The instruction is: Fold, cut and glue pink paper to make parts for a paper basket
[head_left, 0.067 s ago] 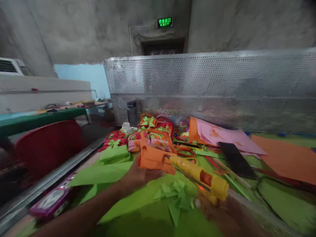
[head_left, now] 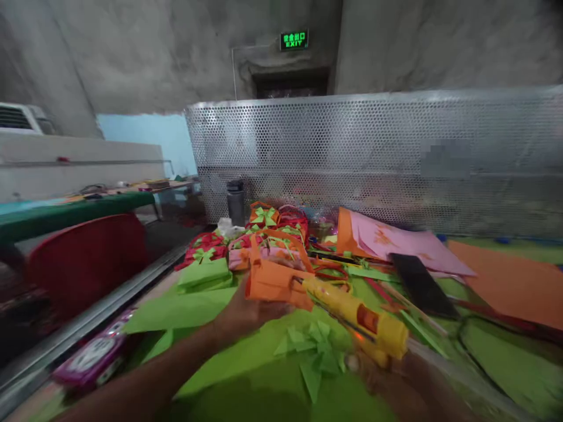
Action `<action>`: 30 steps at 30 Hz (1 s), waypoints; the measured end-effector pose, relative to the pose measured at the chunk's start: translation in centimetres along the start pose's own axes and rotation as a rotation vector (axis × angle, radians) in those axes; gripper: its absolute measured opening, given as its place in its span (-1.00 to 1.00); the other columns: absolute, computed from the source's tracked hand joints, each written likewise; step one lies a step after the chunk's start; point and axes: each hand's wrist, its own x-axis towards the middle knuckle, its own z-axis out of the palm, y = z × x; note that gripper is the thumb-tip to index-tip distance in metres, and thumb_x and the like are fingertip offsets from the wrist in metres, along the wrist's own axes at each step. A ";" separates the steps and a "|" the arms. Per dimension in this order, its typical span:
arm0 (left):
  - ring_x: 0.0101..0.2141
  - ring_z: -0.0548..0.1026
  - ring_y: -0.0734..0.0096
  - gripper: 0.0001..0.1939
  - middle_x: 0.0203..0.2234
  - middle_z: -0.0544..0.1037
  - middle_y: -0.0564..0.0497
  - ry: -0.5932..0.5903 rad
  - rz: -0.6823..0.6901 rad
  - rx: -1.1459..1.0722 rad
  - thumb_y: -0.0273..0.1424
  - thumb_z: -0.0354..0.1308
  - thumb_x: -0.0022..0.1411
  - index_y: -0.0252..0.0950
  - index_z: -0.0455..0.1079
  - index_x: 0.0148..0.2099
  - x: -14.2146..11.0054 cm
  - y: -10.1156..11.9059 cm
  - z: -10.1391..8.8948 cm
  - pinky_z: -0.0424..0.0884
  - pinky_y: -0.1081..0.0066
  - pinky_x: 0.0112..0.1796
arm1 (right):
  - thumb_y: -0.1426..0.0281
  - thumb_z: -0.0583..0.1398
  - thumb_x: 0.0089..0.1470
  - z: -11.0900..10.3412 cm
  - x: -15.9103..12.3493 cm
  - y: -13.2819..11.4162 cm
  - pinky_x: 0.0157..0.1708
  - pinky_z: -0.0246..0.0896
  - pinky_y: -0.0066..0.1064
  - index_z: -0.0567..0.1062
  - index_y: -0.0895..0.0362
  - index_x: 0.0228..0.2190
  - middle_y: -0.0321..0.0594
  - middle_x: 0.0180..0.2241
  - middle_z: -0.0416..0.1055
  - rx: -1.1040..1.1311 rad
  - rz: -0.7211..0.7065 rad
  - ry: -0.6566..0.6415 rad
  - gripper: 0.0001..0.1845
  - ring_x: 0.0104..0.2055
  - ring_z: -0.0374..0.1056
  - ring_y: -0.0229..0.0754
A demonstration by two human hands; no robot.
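My left hand is closed around a small orange paper bag with a looped handle, held up over the table. In my right hand is a yellow hot glue gun, gripped by its handle with a small orange light glowing on it. The dark nozzle tip meets the front of the bag, or sits just before it; which of the two I cannot tell. Below, between my hands, lies a green paper bow on green sheets. My right fingers are partly blurred.
Several finished bags, such as a red bag with a green bow, stand behind, near a dark bottle. A black phone, pink sheets and an orange sheet lie right. A purple box is at the left edge.
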 end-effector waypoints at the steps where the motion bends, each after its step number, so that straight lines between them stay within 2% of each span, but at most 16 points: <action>1: -0.03 0.40 0.11 -0.59 -0.07 0.46 -0.15 0.003 0.004 -0.001 -0.46 0.30 0.01 -0.26 0.34 -0.05 0.0 -0.1 0.0 0.30 0.17 0.01 | 0.13 0.23 -0.05 -0.2 0.1 -0.3 -0.46 0.29 -0.34 0.50 0.06 -0.38 -0.18 -0.47 0.40 -0.004 0.008 -0.001 -0.73 -0.39 0.35 -0.07; 5: 0.01 0.39 0.07 -0.54 -0.04 0.44 -0.15 0.013 0.028 -0.023 -0.40 0.33 0.00 -0.25 0.32 -0.03 0.0 -0.5 0.2 0.30 0.15 0.02 | 0.14 0.28 -0.11 -0.4 0.1 -1.1 -0.46 0.29 -0.32 0.52 0.04 -0.38 -0.20 -0.47 0.38 -0.010 0.029 -0.001 -0.73 -0.40 0.34 -0.08; 9: -0.01 0.40 0.07 -0.54 -0.04 0.44 -0.14 0.000 0.051 -0.034 -0.40 0.34 -0.01 -0.23 0.32 -0.04 0.2 -0.4 0.1 0.32 0.15 0.00 | 0.13 0.24 -0.08 -0.3 0.2 -1.2 -0.49 0.29 -0.35 0.51 0.03 -0.33 -0.21 -0.47 0.38 0.001 0.060 0.004 -0.70 -0.42 0.33 -0.10; 15: 0.00 0.39 0.05 -0.58 -0.06 0.47 -0.11 0.012 0.081 -0.015 -0.45 0.32 -0.01 -0.23 0.34 -0.07 0.4 -0.2 -0.1 0.25 0.12 0.05 | 0.12 0.23 -0.07 -0.1 0.4 -1.7 -0.55 0.24 -0.40 0.49 0.05 -0.47 -0.32 -0.62 0.25 0.007 0.040 -0.055 -0.74 -0.55 0.21 -0.22; 21: 0.00 0.39 0.04 -0.54 -0.04 0.44 -0.14 -0.014 0.042 -0.039 -0.40 0.31 -0.01 -0.24 0.33 -0.03 0.0 -0.6 0.1 0.32 0.13 -0.02 | 0.07 0.22 -0.06 0.1 0.2 -1.5 -0.56 0.25 -0.40 0.51 0.06 -0.34 -0.25 -0.53 0.32 0.026 0.074 -0.034 -0.65 -0.47 0.28 -0.16; 26: 0.03 0.37 0.10 -0.56 -0.02 0.45 -0.12 -0.011 0.036 -0.019 -0.51 0.29 -0.01 -0.23 0.35 -0.04 0.1 0.0 0.0 0.25 0.15 0.05 | 0.09 0.19 -0.02 0.2 0.5 -1.5 -0.57 0.25 -0.41 0.52 0.06 -0.41 -0.29 -0.60 0.27 0.037 0.045 -0.093 -0.70 -0.53 0.26 -0.19; 30: 0.03 0.37 0.11 -0.56 -0.03 0.46 -0.13 0.005 0.005 -0.022 -0.53 0.29 -0.01 -0.24 0.37 -0.03 0.1 0.3 0.2 0.25 0.18 0.05 | 0.11 0.26 -0.10 0.0 0.3 -0.8 -0.47 0.32 -0.32 0.53 0.01 -0.33 -0.21 -0.49 0.39 -0.014 0.013 -0.071 -0.70 -0.39 0.36 -0.06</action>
